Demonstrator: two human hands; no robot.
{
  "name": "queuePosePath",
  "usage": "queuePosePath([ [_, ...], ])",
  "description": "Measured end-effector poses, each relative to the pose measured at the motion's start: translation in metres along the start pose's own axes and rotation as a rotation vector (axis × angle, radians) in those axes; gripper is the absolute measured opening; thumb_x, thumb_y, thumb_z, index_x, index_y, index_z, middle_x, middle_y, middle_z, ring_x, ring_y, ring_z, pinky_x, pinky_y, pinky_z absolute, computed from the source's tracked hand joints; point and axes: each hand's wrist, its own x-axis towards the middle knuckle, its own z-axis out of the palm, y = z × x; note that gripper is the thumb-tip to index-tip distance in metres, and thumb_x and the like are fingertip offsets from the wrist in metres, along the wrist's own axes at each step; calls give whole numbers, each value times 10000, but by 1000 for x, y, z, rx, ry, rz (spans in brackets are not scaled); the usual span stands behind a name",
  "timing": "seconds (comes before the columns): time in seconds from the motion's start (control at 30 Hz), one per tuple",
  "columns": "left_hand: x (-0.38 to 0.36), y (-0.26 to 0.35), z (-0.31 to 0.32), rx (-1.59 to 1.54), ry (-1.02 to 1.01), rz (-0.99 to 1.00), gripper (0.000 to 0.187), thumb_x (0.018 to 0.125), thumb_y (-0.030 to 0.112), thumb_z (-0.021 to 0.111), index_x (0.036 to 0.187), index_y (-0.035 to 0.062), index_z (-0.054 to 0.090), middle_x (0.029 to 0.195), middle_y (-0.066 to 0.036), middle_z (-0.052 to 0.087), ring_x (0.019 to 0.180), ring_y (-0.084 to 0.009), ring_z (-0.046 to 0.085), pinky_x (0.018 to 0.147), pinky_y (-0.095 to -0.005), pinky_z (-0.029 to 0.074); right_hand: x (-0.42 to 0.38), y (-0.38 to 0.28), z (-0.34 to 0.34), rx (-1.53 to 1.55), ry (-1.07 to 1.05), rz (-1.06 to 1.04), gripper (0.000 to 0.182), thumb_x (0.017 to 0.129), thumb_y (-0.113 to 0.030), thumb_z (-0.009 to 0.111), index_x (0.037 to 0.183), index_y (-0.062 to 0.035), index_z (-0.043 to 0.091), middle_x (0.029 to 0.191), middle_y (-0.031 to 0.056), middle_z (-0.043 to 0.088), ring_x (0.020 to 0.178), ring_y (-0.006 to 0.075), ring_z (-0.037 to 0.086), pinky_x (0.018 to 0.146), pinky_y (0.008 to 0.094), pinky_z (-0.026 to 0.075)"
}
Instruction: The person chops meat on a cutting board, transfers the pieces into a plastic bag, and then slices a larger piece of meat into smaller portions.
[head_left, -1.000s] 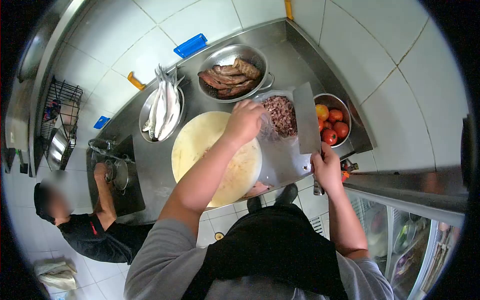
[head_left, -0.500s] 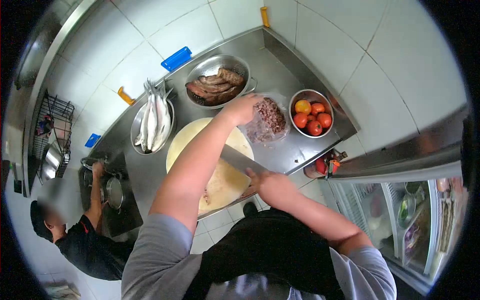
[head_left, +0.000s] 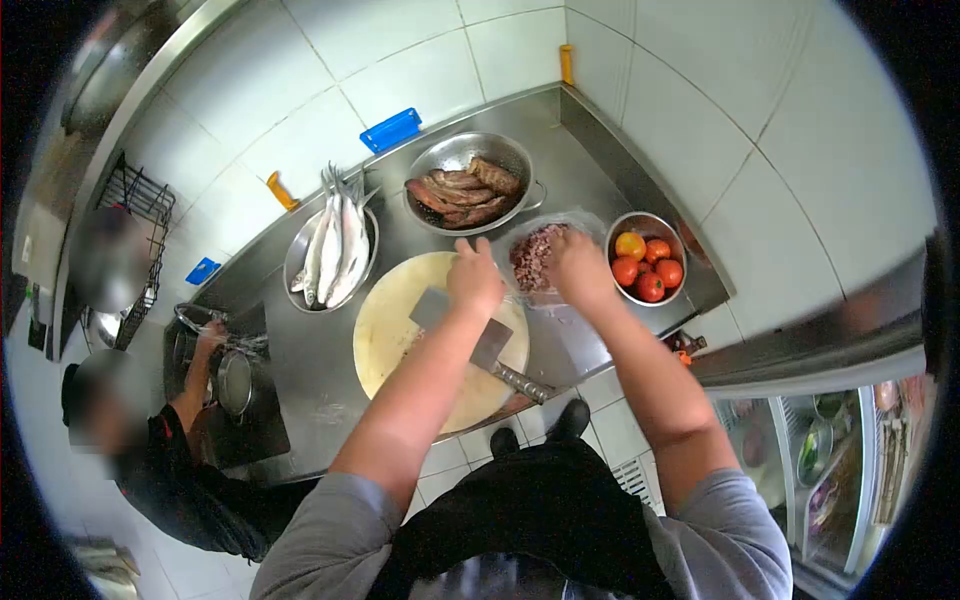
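A clear plastic bag (head_left: 590,222) of chopped purplish-red pieces (head_left: 532,258) lies on the steel counter. My right hand (head_left: 583,265) is at its right side, fingers bent and closed on the plastic, tips partly hidden. Over the upper right of the round cutting board (head_left: 385,320), my left hand (head_left: 475,278) has two fingers spread and holds nothing that I can see. Beneath my left forearm a cleaver (head_left: 490,345) lies flat on the board, its handle pointing toward the front edge.
Behind the board stand a colander (head_left: 470,143) of browned meat and a bowl (head_left: 290,262) of whole fish. A bowl (head_left: 640,222) of tomatoes sits right of the bag. Another person (head_left: 190,490) works at the sink on the left. An open refrigerator (head_left: 850,500) is at right.
My right hand has let go of the cleaver, now lying on the board, and moved up to the bag. My left hand has come off the bag to over the board. The view has shifted.
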Motion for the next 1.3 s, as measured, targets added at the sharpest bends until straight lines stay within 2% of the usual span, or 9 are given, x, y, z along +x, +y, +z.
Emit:
queuePosePath([
  [0.23, 17, -31, 51, -284, -406, -238, 334, 894, 207, 663, 1158, 22, 574, 1039, -167, 690, 945, -359, 690, 807, -454, 551, 73, 23, 37, 413, -359, -309, 448, 844, -136, 667, 1278, -47, 604, 1263, 188, 620, 1223, 367, 562, 996, 456, 480],
  [0.4, 9, 1, 55, -2008, -109, -906, 185, 1014, 204, 546, 1111, 53, 593, 939, -92, 715, 896, -247, 713, 732, -380, 564, 92, 59, 96, 743, -562, -255, 240, 904, -118, 622, 1127, -31, 640, 1145, 190, 663, 923, 339, 658, 867, 409, 516],
  [0.63, 18, 31, 29, -1419, -46, -1042, 351, 958, 224, 629, 1249, 54, 531, 1105, -147, 600, 870, -289, 662, 784, -442, 538, 132, 94, 108, 464, -641, -214, 301, 942, -285, 580, 970, 2, 668, 959, 235, 688, 882, 426, 655, 820, 472, 514],
  [0.7, 3, 19, 55, -375, 299, -106, 324, 895, 232, 653, 1176, 79, 604, 1004, -90, 632, 687, -347, 614, 680, -465, 515, 135, 97, 110, 366, -738, -230, 338, 942, -314, 575, 985, 4, 681, 984, 247, 688, 904, 433, 660, 829, 479, 515],
  [0.93, 28, 16, 66, -254, 19, -290, 129, 881, 122, 595, 880, 31, 686, 927, -183, 661, 773, -350, 653, 682, -474, 529, 137, 99, 99, 519, -746, 37, 445, 933, -384, 586, 1063, 31, 681, 1078, 250, 683, 1043, 433, 646, 921, 494, 497],
  [1.0, 43, 19, 57, -1782, 53, -1067, 136, 891, 98, 571, 867, 34, 688, 686, -102, 619, 683, -287, 646, 640, -425, 513, 119, 89, 92, 663, -732, 159, 438, 929, -373, 604, 1073, 34, 676, 1112, 240, 679, 1064, 433, 638, 932, 499, 491],
  [1.07, 51, -12, 92, -1693, -62, -1003, 140, 890, 127, 590, 852, 19, 672, 760, -118, 643, 667, -272, 646, 602, -411, 513, 92, 76, 88, 781, -135, -251, 310, 919, -259, 667, 1097, -6, 651, 981, 209, 666, 956, 369, 647, 809, 426, 511],
  [1.23, 58, -43, 130, -1584, -314, -888, 234, 895, 227, 637, 895, -6, 648, 822, -156, 659, 715, -281, 660, 644, -429, 536, 97, 75, 86, 506, -482, -351, 196, 907, -205, 650, 1015, -47, 693, 1059, 213, 666, 988, 426, 618, 844, 480, 499],
  [1.3, 52, 0, 78, -514, 26, -690, 261, 879, 278, 668, 910, 19, 668, 831, -179, 665, 772, -303, 662, 751, -450, 526, 106, 70, 81, 362, -650, -212, 266, 934, -265, 598, 960, -21, 699, 1002, 250, 670, 948, 436, 629, 833, 500, 497],
])
